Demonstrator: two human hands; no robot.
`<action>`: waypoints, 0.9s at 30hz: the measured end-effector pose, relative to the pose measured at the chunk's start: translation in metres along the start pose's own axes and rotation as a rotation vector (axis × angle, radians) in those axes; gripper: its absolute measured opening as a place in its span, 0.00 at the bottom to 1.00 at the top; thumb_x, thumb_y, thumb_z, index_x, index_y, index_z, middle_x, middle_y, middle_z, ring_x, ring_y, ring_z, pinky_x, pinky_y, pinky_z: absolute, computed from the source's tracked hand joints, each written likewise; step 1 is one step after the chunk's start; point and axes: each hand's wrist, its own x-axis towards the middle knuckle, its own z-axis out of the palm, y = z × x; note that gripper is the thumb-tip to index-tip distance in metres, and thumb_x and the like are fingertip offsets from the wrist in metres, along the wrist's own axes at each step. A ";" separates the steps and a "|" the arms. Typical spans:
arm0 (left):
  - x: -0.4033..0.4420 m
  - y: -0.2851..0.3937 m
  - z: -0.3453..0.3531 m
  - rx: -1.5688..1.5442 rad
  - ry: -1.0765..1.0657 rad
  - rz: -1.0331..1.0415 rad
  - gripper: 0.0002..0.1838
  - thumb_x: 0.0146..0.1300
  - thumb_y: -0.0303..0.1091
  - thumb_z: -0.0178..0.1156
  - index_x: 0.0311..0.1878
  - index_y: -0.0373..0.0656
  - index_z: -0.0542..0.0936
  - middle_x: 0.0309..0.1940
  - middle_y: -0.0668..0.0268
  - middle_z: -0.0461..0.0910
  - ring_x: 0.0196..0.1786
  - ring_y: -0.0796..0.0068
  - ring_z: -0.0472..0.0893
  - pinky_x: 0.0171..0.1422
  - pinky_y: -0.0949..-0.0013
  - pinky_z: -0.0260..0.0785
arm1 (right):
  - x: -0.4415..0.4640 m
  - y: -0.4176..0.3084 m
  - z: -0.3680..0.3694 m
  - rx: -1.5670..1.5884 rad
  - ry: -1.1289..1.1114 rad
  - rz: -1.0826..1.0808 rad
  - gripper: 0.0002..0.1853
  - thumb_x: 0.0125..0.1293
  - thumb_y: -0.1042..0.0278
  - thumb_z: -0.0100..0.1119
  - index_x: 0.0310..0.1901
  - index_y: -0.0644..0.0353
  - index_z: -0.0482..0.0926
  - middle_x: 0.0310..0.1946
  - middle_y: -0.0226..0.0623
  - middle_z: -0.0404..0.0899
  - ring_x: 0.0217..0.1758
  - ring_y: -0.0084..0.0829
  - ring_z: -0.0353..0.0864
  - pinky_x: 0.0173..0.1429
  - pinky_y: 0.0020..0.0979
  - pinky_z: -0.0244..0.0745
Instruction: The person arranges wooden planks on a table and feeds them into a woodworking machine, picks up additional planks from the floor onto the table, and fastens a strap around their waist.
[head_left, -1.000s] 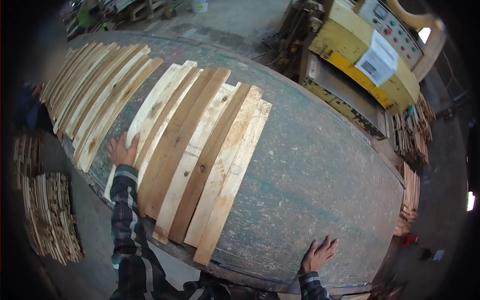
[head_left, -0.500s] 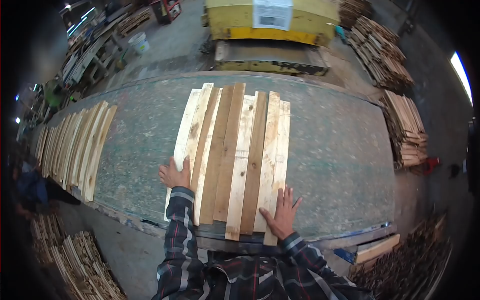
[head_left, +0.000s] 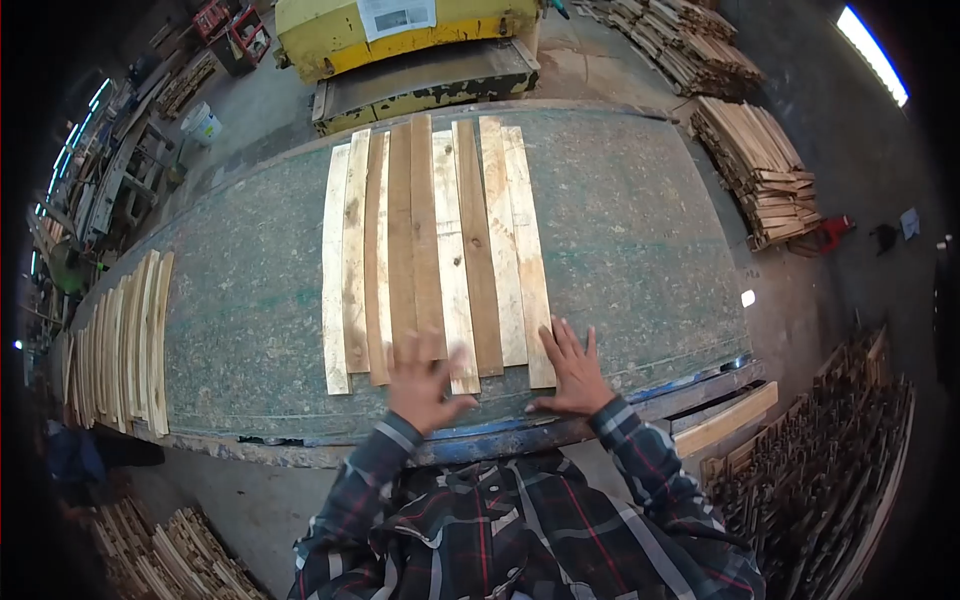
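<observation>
Several long wooden slats [head_left: 402,230] lie side by side on the worn green table [head_left: 640,230], some pale and some brown, their ends uneven. Over the near ends of the middle slats is my left hand [head_left: 425,385], fingers spread and somewhat blurred; whether it touches the wood I cannot tell. My right hand [head_left: 572,372] is at the near end of the rightmost pale slat [head_left: 532,270], fingers stretched out, palm down by its edge. Neither hand grips a slat.
A second row of slats [head_left: 125,340] lies at the table's left end. Beyond the far edge stands a yellow machine [head_left: 420,45]. Stacked boards [head_left: 755,170] are on the floor to the right, with a large wood pile [head_left: 820,460] at the near right.
My left hand has moved from the left edge of the slats to their near middle ends. The slats' near ends are more even and have shifted away from me. The view has turned somewhat.
</observation>
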 end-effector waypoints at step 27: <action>-0.004 -0.092 -0.008 0.025 -0.176 -0.568 0.72 0.36 0.92 0.61 0.83 0.59 0.58 0.84 0.41 0.35 0.78 0.12 0.36 0.75 0.16 0.34 | 0.091 -0.045 -0.021 0.013 0.066 0.233 0.72 0.33 0.24 0.80 0.80 0.53 0.59 0.79 0.76 0.35 0.85 0.69 0.29 0.78 0.76 0.26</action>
